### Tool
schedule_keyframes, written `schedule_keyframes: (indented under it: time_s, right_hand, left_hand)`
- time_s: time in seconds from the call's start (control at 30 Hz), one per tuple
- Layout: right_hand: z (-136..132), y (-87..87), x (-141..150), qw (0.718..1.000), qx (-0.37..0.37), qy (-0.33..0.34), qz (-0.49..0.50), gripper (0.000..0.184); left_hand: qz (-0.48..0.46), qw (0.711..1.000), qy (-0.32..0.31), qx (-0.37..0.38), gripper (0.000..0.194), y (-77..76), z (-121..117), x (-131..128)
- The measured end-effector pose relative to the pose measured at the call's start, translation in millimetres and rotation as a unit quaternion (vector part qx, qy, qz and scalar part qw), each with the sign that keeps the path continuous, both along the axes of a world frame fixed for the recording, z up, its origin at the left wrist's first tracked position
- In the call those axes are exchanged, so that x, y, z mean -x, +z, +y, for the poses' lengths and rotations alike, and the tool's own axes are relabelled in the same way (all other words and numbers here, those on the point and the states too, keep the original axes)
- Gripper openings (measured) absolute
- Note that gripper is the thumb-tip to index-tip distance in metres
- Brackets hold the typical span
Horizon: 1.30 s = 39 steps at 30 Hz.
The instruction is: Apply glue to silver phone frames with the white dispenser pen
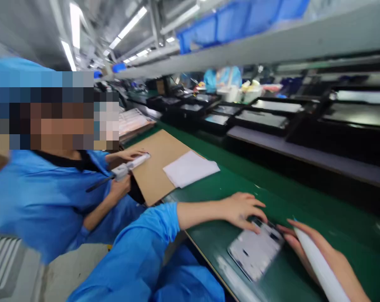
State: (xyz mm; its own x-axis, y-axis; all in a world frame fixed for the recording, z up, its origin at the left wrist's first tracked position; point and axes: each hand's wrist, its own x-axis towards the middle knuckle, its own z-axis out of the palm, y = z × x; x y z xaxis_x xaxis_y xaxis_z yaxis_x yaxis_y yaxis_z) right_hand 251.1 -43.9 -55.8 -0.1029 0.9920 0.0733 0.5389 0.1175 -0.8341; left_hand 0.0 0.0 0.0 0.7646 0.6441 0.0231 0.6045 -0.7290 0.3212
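One device [255, 253] under left grip [242, 209]

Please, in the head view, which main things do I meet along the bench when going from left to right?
Co-worker, white sheet, grey panel, the wearer's right hand.

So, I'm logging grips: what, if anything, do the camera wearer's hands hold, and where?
The right hand holds a white strip near its far end. The left hand touches the grey panel at its far side; gripping cannot be told.
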Motion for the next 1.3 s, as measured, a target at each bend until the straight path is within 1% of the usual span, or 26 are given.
schedule_keyframes:
  time_s: [0.03,0.07,0.1,0.13,0.17,0.2,0.23,0.3,0.37,0.43,0.5,0.57,0.63,0.67,0.73,0.8,0.9,1.1,1.3]
  right_hand:
    - [1.5,1.6,-2.3,0.999,0.01,-0.024,0.029,0.041]
    - [3.7,3.5,-4.9,0.994,0.018,-0.034,0.099,0.042]
    - [6.7,5.4,-7.5,0.982,0.019,-0.049,0.18,0.046]
    - [10.5,6.7,-10.1,0.968,0.019,-0.061,0.242,0.055]
    - [14.5,7.6,-12.5,0.957,0.02,-0.068,0.281,0.066]
    - [18.3,8.2,-14.2,0.951,0.027,-0.071,0.3,0.073]
    - [21.5,8.9,-14.8,0.95,0.038,-0.08,0.3,0.072]
    - [26.2,11.5,-11.6,0.954,0.057,-0.117,0.272,0.058]
    - [29.7,15.0,-2.6,0.951,0.056,-0.135,0.27,0.047]
    - [33.5,17.7,8.9,0.943,0.054,-0.129,0.304,0.041]
    - [37.5,18.7,18.0,0.937,0.067,-0.113,0.324,0.038]
    - [40.0,18.4,21.6,0.942,0.084,-0.097,0.309,0.037]
    - [40.0,18.5,20.1,0.955,0.086,-0.07,0.275,0.037]
    - [39.1,19.1,18.4,0.962,0.08,-0.055,0.254,0.036]
    - [36.8,21.2,16.2,0.977,0.051,-0.038,0.205,0.033]
    - [35.7,23.7,17.4,0.986,0.018,-0.04,0.163,0.031]
    - [37.7,26.0,24.9,0.988,0.002,-0.053,0.143,0.029]
    - [41.2,23.6,32.6,0.989,0.026,-0.088,0.115,0.029]
    - [41.9,22.2,34.0,0.99,0.052,-0.076,0.105,0.029]
  left_hand:
    - [-0.024,0.999,-0.027,0.011,0.03,-0.7,14.2,-1.5]
    - [-0.051,0.997,-0.043,0.026,0.028,-3.9,28.8,-2.4]
    - [-0.081,0.995,-0.048,0.039,0.034,-9.7,43.0,-3.0]
    - [-0.108,0.991,-0.056,0.054,0.044,-17.2,55.8,-3.5]
    - [-0.134,0.987,-0.059,0.066,0.055,-25.4,66.5,-3.7]
    - [-0.16,0.983,-0.057,0.063,0.064,-33.1,74.4,-3.5]
    - [-0.174,0.981,-0.066,0.058,0.068,-39.2,79.6,-2.8]
    - [-0.186,0.978,-0.076,0.054,0.066,-45.4,82.9,-0.4]
    - [-0.196,0.976,-0.074,0.054,0.063,-45.4,80.7,1.5]
    - [-0.21,0.974,-0.062,0.053,0.064,-43.6,77.5,1.2]
    - [-0.221,0.973,-0.05,0.05,0.067,-42.7,76.0,-0.6]
    - [-0.216,0.974,-0.048,0.05,0.061,-42.7,76.2,-2.1]
    - [-0.201,0.977,-0.048,0.045,0.049,-43.1,77.1,-2.5]
    - [-0.194,0.979,-0.044,0.04,0.045,-43.2,77.5,-2.5]
    - [-0.189,0.981,-0.03,0.031,0.043,-43.4,77.8,-2.4]
    - [-0.19,0.981,-0.018,0.029,0.044,-43.3,77.4,-2.7]
    - [-0.189,0.981,-0.013,0.031,0.043,-42.7,75.5,-4.2]
    - [-0.177,0.983,-0.008,0.037,0.039,-40.6,73.1,-6.3]
    - [-0.177,0.983,0.001,0.044,0.038,-40.6,73.5,-5.2]
